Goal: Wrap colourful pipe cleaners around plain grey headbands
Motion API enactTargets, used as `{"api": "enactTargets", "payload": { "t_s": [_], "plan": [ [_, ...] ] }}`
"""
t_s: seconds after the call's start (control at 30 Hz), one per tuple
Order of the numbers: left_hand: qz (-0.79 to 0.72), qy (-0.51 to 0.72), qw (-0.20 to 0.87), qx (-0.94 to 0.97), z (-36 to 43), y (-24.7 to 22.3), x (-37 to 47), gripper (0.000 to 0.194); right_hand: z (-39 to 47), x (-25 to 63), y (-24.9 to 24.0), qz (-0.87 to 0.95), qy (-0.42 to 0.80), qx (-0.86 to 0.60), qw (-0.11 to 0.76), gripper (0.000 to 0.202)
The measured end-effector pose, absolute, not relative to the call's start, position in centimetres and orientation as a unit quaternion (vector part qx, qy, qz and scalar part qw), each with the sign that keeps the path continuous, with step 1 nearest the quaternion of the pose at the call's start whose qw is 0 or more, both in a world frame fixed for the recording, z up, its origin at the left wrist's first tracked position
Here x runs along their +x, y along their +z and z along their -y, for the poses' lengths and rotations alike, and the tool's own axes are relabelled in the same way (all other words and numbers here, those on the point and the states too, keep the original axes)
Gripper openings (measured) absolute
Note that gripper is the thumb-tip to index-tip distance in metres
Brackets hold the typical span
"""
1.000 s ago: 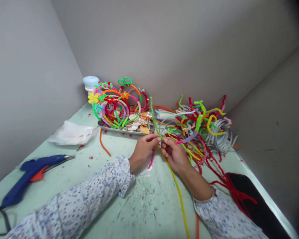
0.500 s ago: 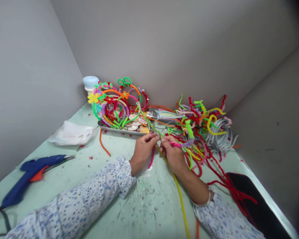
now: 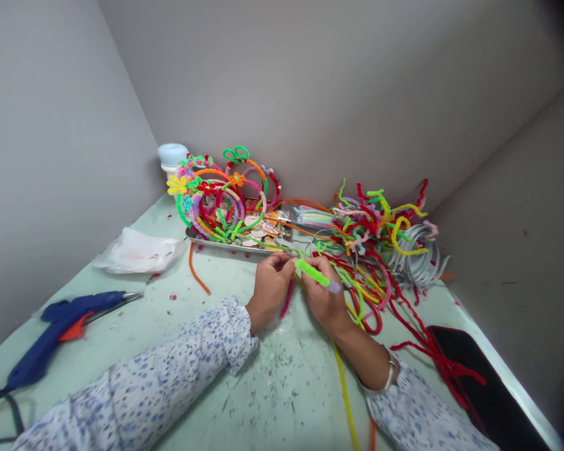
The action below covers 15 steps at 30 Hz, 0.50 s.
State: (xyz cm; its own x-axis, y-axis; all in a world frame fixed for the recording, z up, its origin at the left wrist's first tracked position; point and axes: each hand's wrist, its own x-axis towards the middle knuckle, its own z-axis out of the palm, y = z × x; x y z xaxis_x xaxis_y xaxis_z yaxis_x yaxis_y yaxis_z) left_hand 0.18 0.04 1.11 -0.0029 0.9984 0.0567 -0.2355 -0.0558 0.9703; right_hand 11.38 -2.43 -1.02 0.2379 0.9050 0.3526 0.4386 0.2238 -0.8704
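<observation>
My left hand (image 3: 270, 285) and my right hand (image 3: 326, 297) meet over the middle of the table, their fingertips pinched together around a headband (image 3: 313, 272) wrapped in pipe cleaners. Its bright green end, with a bit of purple, points toward me across my right fingers. A pink part hangs below my left fingers. From the pinch a thin green pipe cleaner (image 3: 267, 248) runs out to the left. My fingers hide the exact spot where the strand meets the band. A long yellow pipe cleaner (image 3: 342, 388) lies below my right hand.
Behind my hands, a metal tray (image 3: 225, 246) holds flat cut-out pieces and several decorated headbands (image 3: 216, 200). Tangled pipe cleaners (image 3: 371, 219) and bare grey headbands (image 3: 418, 257) lie right. A blue glue gun (image 3: 66, 319) and plastic bag (image 3: 138, 250) are left; a dark phone (image 3: 479, 388) is near right.
The headband has turned in my hands, its green end swinging down and left over my right fingers. The green strand has dropped from pointing up to lying nearly level.
</observation>
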Motion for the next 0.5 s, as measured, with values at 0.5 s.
{"api": "enactTargets", "payload": {
  "t_s": [0.5],
  "plan": [
    [-0.413,0.559,0.546,0.468,-0.54,0.07,0.15,0.009,3.03,11.2,-0.68,0.626,0.166,-0.583,0.49,0.012]
  ]
}}
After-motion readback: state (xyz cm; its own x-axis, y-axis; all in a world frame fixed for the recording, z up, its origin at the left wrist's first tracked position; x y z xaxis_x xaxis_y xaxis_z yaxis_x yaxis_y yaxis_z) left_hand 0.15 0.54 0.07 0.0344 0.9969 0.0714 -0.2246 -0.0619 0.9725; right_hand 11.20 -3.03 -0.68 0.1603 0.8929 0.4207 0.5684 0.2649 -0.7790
